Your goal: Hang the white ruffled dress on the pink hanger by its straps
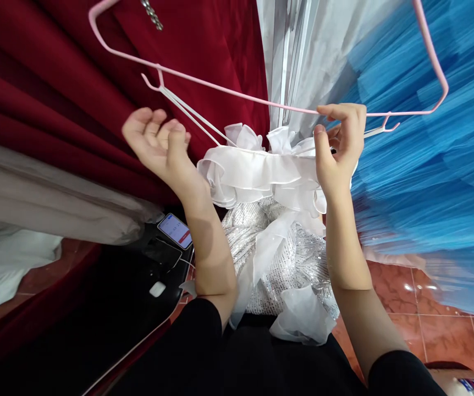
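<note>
A pink clothes hanger [237, 94] spans the upper view, its lower bar tilted down to the right. From its small hooks hang the thin white straps [193, 116] of a dress [257, 168] with white ruffles and a silver sequined body. My right hand [342, 146] is closed around the hanger's lower bar near the right hook; its fingers hide part of the bar and the right strap. My left hand [158, 137] is raised beside the left strap, palm up, with loosely bent fingers and nothing visible in them. The dress hangs down between my forearms.
Dark red fabric [216, 44] hangs behind on the left, and a blue tulle garment [435, 181] on the right. A lit phone [175, 230] and a small white case [157, 289] lie on a black surface at lower left. Reddish floor tiles [439, 335] show at right.
</note>
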The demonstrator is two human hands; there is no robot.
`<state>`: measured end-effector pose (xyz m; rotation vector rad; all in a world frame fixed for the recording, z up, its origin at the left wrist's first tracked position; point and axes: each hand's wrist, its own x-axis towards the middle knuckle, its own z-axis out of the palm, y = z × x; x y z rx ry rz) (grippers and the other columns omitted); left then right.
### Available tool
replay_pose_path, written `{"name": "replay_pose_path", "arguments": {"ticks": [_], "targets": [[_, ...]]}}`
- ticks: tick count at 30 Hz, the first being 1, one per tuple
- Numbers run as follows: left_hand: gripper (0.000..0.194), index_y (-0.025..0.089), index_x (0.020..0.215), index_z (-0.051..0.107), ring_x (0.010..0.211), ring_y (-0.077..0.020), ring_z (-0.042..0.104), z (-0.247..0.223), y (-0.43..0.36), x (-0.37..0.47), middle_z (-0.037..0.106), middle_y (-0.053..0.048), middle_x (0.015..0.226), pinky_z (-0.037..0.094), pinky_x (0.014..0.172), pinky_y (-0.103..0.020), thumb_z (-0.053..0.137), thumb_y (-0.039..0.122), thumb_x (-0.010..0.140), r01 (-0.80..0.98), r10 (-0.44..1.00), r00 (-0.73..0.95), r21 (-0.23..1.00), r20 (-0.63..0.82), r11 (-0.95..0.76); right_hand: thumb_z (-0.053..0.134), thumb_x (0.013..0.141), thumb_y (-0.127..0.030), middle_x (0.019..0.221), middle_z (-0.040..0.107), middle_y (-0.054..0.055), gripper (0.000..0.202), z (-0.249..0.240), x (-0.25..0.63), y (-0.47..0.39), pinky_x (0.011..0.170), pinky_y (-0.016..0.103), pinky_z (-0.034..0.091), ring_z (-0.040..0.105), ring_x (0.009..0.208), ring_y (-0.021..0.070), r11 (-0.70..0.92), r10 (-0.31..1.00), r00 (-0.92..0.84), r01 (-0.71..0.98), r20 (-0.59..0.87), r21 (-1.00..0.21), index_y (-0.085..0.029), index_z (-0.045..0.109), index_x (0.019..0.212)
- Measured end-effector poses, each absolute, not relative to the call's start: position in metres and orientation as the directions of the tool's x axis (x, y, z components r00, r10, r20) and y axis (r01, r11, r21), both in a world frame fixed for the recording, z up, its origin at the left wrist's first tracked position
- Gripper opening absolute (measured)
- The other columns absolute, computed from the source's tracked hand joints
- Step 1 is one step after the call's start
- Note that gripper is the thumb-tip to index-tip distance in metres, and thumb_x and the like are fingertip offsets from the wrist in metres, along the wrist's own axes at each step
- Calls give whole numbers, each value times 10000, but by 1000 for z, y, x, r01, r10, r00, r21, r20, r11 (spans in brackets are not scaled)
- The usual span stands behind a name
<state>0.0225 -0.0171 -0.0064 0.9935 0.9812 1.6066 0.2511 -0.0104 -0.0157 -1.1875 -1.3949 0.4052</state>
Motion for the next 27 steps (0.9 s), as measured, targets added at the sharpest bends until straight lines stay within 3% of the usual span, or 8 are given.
{"name": "replay_pose_path", "arguments": {"ticks": [3, 6, 9, 12, 17, 22, 25, 27], "targets": [[297, 233, 926, 553, 1053, -236, 619, -9, -10, 20, 632, -14, 807, 515, 851, -405, 505, 525, 950, -307, 962, -242, 930, 127, -200, 607, 850, -485, 1116, 566, 33, 248, -16, 250, -8, 906, 413, 600, 562, 1096, 200, 440, 799, 237, 396, 553, -806, -317, 646, 1029], [158, 217, 876, 584, 871, -171, 621, -14, -5, 20, 617, 13, 774, 518, 834, -356, 585, 363, 938, -258, 894, -405, 914, 193, -314, 602, 856, -501, 1081, 558, 37, 244, -17, 250, -5, 904, 420, 590, 563, 1082, 198, 452, 781, 269, 380, 564, -807, -305, 651, 994], [129, 207, 800, 650, 636, -115, 551, -15, -4, 19, 554, 18, 681, 520, 698, -298, 590, 234, 911, -161, 774, -560, 878, 294, -450, 594, 860, -498, 1027, 557, 34, 229, -17, 252, -3, 904, 440, 581, 567, 1066, 207, 439, 774, 310, 366, 552, -821, -295, 657, 943], [186, 209, 761, 668, 559, -105, 488, -10, -7, 13, 524, 12, 647, 487, 575, -275, 568, 241, 915, -88, 709, -606, 856, 360, -510, 572, 876, -462, 985, 564, 35, 183, -16, 255, -1, 898, 453, 575, 565, 1027, 213, 447, 749, 310, 417, 586, -792, -301, 652, 909], [133, 178, 818, 598, 558, -93, 498, 2, -9, -8, 600, 7, 771, 439, 540, -258, 533, 177, 934, 102, 568, -629, 781, 531, -616, 522, 908, -442, 956, 578, 38, 181, -16, 258, 1, 900, 459, 560, 563, 959, 206, 481, 709, 257, 504, 657, -717, -305, 640, 897], [198, 154, 832, 562, 776, -133, 564, 10, -2, -24, 529, -20, 841, 503, 737, -283, 545, 308, 956, 280, 463, -606, 718, 647, -637, 505, 915, -476, 946, 585, 38, 218, -16, 258, 3, 907, 460, 548, 556, 930, 198, 493, 703, 251, 501, 665, -711, -302, 630, 873], [181, 157, 841, 569, 821, -139, 573, 15, 2, -19, 537, -26, 849, 508, 826, -294, 541, 293, 957, 253, 509, -599, 749, 619, -613, 501, 915, -485, 946, 594, 50, 226, -16, 258, 4, 908, 448, 539, 540, 916, 198, 498, 709, 248, 488, 660, -717, -304, 628, 867], [180, 165, 844, 558, 784, -127, 567, 17, 4, -12, 537, -17, 825, 508, 784, -270, 549, 306, 955, 123, 546, -638, 773, 542, -623, 496, 917, -487, 955, 596, 51, 230, -16, 258, 4, 914, 451, 536, 536, 920, 198, 503, 713, 245, 474, 657, -722, -305, 627, 870]]}}
